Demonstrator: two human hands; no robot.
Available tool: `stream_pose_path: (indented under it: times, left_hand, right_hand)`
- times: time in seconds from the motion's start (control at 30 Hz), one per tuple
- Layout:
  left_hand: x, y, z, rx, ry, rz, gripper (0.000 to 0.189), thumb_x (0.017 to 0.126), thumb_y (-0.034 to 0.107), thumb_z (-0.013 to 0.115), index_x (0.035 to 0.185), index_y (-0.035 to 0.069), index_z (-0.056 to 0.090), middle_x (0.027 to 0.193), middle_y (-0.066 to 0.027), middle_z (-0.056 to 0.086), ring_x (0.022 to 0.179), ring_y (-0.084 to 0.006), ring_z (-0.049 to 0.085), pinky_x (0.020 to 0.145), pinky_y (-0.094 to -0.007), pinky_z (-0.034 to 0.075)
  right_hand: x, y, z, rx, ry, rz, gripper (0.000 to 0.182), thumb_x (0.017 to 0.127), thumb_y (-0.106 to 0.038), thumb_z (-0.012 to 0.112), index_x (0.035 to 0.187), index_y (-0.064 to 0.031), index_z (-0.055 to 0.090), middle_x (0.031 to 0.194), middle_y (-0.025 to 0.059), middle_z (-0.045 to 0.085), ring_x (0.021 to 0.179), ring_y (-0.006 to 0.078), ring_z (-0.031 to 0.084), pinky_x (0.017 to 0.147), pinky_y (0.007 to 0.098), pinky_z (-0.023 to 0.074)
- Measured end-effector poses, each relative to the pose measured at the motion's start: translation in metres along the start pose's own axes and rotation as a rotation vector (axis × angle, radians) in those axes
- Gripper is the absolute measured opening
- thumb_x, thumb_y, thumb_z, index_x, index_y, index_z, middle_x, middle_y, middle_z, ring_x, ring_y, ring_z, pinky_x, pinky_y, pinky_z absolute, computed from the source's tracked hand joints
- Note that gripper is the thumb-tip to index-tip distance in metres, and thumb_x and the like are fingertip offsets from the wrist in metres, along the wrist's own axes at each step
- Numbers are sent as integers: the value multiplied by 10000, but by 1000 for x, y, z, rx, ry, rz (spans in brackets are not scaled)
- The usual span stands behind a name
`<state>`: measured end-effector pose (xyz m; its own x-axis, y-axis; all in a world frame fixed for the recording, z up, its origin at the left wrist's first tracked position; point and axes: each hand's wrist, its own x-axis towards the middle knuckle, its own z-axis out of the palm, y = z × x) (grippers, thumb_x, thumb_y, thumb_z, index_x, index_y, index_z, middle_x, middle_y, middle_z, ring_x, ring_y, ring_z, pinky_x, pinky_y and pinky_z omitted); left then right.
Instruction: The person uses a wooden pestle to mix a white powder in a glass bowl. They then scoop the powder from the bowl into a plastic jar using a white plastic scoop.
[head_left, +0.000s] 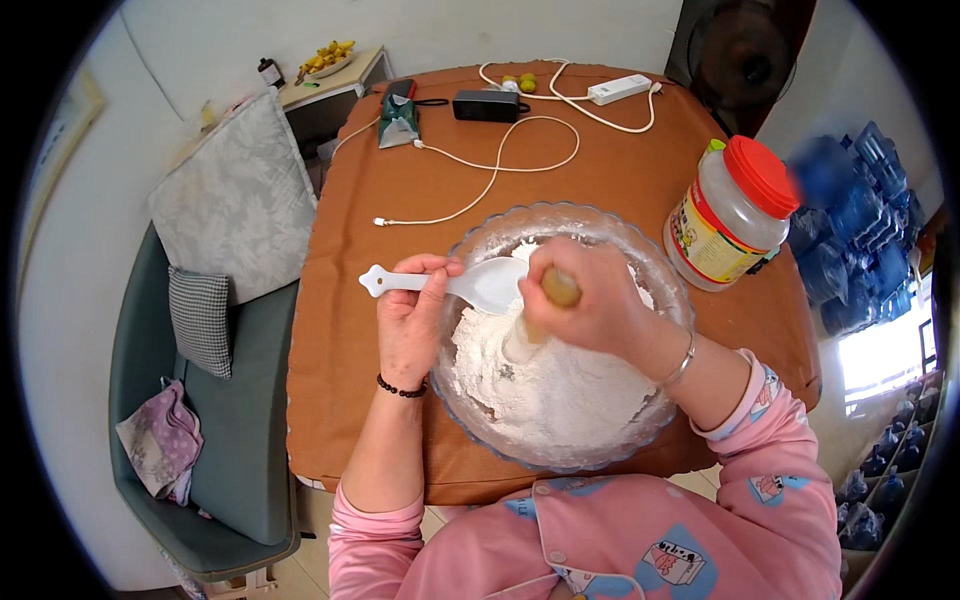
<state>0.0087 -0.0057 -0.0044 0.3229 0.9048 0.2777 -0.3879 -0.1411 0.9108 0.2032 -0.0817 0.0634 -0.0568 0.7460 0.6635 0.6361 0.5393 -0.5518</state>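
Note:
A large transparent bowl with a scalloped rim (459, 420) stands on the table in front of me, filled with white powder that looks like flour (570, 409). My left hand (411, 322) pinches the handle of a white plastic spoon (491, 285), its bowl-shaped end over the left part of the powder. Wrapped in my right hand (600, 296) is a wooden rolling pin or pestle (561, 287), tilted, its flour-coated lower end in the powder. Slight blur covers the right hand. Part of the powder is hidden beneath that hand and the spoon.
On the brown-covered table (360, 360), a plastic jar with a red lid (724, 217) stands right of the bowl. Beyond lie a white charging cable (450, 219), a black power bank or speaker (486, 106), a power strip (619, 89) and green fruits (528, 82). A green sofa (251, 420) adjoins the left.

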Motion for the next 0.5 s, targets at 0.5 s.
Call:
stream_pose_path:
  times: [0.5]
  left_hand:
    - [1, 1, -2, 41, -4, 11, 146, 963, 95, 554, 1087, 20, 558, 1043, -79, 652, 1003, -143, 586, 917, -284, 456]
  right_hand:
    - [0, 5, -9, 78, -53, 246, 136, 788, -143, 667, 810, -60, 562, 660, 128, 590, 581, 249, 585, 558, 324, 465]
